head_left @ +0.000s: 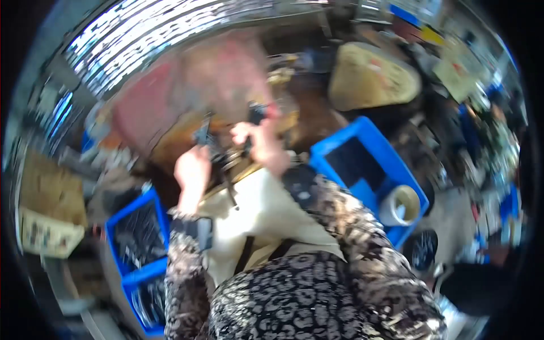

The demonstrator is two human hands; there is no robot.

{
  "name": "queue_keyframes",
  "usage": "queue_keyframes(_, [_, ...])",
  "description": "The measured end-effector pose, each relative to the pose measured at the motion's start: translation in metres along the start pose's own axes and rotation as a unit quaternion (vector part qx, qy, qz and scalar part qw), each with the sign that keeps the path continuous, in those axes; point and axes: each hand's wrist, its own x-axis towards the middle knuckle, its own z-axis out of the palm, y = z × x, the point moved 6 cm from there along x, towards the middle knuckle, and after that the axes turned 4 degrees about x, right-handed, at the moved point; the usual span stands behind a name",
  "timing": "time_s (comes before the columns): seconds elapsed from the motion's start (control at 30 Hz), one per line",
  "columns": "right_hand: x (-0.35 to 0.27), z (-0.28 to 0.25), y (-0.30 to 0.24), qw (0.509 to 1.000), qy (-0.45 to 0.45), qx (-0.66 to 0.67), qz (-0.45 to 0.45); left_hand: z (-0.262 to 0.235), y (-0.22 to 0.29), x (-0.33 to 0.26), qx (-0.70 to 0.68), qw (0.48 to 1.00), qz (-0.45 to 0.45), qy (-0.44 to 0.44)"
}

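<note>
Motion smears both hands and what is in them. My left hand point(193, 170) is closed at the near edge of a worn workbench point(175, 127), around a dark metal piece point(205, 136) with a thin tip pointing away from me. To its right, my right hand point(264, 145) closes on a small black object point(257, 112) with a pinkish-red spot beside its top; its kind does not show. Between the hands sits dark metalwork point(224, 161) with a thin rod point(231, 191) slanting toward me. A pale apron point(249, 201) covers my lap.
At the left stand blue bins point(119, 252) holding dark thin pieces. A blue bin point(334, 141) at the right holds a pale roll point(399, 205). Beyond it is a worn tan seat-like pad point(371, 76). A wooden box point(51, 198) stands far left.
</note>
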Motion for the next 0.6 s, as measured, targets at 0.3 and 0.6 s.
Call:
queue_keyframes(0.3, [-0.012,0.041,0.026,0.991,0.005,0.083,0.107,-0.007,-0.011,-0.017,-0.029,0.998,-0.059,-0.003])
queue_keyframes(0.6, [-0.021,0.048,0.032,0.989,0.030,0.088,0.111,0.005,0.000,-0.022,-0.061,0.996,-0.066,-0.016])
